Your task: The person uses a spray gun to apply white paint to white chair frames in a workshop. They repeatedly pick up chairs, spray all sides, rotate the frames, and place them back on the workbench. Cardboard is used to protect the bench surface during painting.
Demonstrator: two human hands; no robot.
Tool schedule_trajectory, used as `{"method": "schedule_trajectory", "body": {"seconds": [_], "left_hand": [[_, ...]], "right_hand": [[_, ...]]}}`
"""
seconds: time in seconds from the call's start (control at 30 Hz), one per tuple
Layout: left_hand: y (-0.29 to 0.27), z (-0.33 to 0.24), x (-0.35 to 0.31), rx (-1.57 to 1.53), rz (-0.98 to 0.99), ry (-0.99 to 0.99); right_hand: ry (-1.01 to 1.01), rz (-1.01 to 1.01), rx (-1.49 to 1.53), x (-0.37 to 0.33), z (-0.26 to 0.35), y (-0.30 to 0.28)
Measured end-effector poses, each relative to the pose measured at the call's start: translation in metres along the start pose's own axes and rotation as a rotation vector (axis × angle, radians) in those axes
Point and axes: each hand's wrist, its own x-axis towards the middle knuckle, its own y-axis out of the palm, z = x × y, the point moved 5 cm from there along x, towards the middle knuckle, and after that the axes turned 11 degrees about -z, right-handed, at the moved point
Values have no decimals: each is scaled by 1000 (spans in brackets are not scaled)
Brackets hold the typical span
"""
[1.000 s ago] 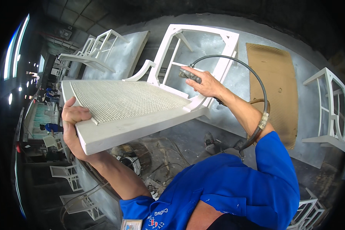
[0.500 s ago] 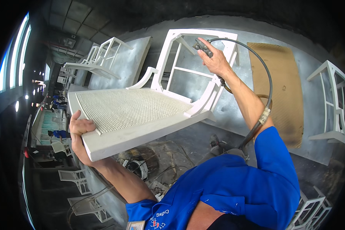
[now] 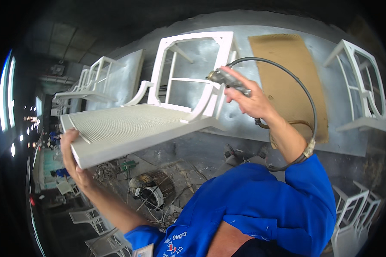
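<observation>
A white chair [image 3: 128,150] is tipped over, its backrest with the woven panel [image 3: 128,122] pointing toward me and left, and its open seat frame [image 3: 156,68] standing up beyond. My left hand [image 3: 70,147] grips the outer corner of the backrest, fingers curled over the top edge. In my right hand [image 3: 255,100] is a metal spray gun [image 3: 229,80], held close to the right side of the seat frame with its nozzle facing left. From the gun a dark hose [image 3: 306,88] loops down past my right forearm. Whether any spray leaves the nozzle cannot be made out.
Behind the chair lies a brown cardboard sheet [image 3: 287,77] on a grey metal-topped table [image 3: 347,143]. Other white chairs stand at the right [image 3: 358,81], far left [image 3: 92,83] and lower right [image 3: 349,205]. A round drum [image 3: 152,190] and tangled hoses lie on the floor.
My right hand has drawn the spray gun down toward me, from the top of the seat frame to its right side. The whole scene has shifted left in view; my left hand keeps its hold.
</observation>
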Motion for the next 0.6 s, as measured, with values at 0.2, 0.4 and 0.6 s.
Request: {"method": "schedule_trajectory", "body": {"seconds": [0.2, 0.4, 0.6], "left_hand": [[7, 65, 24, 71, 94, -57], [43, -7, 43, -29, -49, 44], [170, -157, 121, 294, -45, 134]], "right_hand": [[-123, -599, 76, -102, 19, -143], [-8, -1076, -115, -223, 14, -231], [-72, -1335, -155, -300, -3, -221]]}}
